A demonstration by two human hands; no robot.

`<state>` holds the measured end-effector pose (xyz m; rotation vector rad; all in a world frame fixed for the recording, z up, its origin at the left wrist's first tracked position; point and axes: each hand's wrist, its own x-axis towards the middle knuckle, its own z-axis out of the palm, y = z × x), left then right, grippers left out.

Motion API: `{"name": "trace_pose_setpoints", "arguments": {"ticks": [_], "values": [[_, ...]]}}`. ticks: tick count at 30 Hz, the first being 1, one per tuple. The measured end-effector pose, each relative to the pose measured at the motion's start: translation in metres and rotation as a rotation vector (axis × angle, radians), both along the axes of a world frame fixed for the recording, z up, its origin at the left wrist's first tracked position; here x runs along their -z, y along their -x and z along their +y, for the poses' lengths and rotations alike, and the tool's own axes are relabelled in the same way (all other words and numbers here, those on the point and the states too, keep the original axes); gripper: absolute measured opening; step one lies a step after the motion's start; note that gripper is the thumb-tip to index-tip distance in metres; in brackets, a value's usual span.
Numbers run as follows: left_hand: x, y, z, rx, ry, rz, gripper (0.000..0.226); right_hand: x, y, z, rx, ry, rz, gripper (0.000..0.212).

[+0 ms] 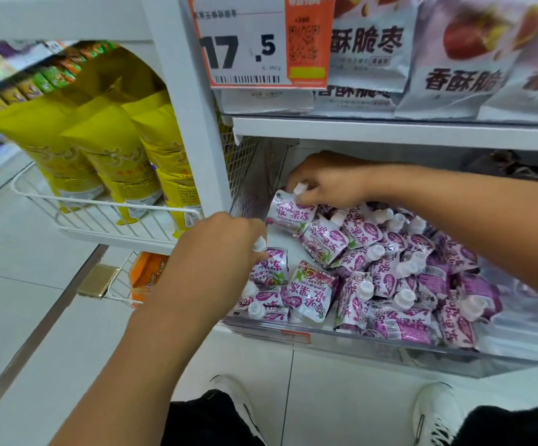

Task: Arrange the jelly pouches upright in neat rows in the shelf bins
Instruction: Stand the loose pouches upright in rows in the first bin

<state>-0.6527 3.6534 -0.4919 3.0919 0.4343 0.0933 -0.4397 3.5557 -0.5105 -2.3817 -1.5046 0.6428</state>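
Purple pouches [399, 272] read 吸吸果冻; each grip, left [226, 239] and right [328, 183], pinches one's cap; tag [238, 46] reads 17.5.

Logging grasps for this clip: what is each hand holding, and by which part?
Each holds a jelly pouch by its white cap: left hand the front pouch, right hand the back pouch.

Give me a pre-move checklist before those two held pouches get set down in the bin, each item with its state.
1. Right hand grips the back pouch by its cap: ok.
2. Left hand pinches the front pouch by its cap: ok.
3. Bare floor in the bin at its left end: ok.
4. Loose pouches in upright rows: not ok, jumbled.
5. Caps sealed: cannot tell.
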Motion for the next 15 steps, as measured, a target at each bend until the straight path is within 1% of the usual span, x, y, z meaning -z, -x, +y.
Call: {"name": "trace_pose_setpoints", "arguments": {"ticks": [2,3,5,7,10,12,14,15], "values": [[0.001,-0.004,-0.007,0.001,-0.105,0.039,0.020,-0.004,0.007,-0.001,-0.043,-0.005,0.051,0.012],[0.001,-0.006,-0.009,0.009,-0.156,0.064,0.019,-0.004,0.011,0.002,-0.071,-0.018,0.032,0.009],[0.004,-0.010,-0.010,0.047,-0.240,0.142,0.016,-0.004,0.024,0.009,-0.121,-0.024,-0.045,0.010],[0.007,-0.013,-0.007,0.052,-0.221,0.201,0.017,-0.004,0.035,0.016,-0.171,0.017,-0.073,0.009],[0.006,-0.011,-0.007,0.045,-0.177,0.228,0.025,-0.004,0.048,0.021,-0.206,0.110,0.026,0.008],[-0.002,-0.006,-0.008,0.010,-0.130,0.189,0.037,0.002,0.053,0.022,-0.176,0.109,0.103,0.012],[-0.010,-0.003,-0.007,-0.002,-0.103,0.037,0.039,0.000,0.058,0.016,-0.107,0.113,0.241,0.020],[-0.013,-0.003,-0.007,0.009,-0.080,-0.050,0.036,-0.005,0.057,0.010,-0.099,0.129,0.269,0.027]]}}
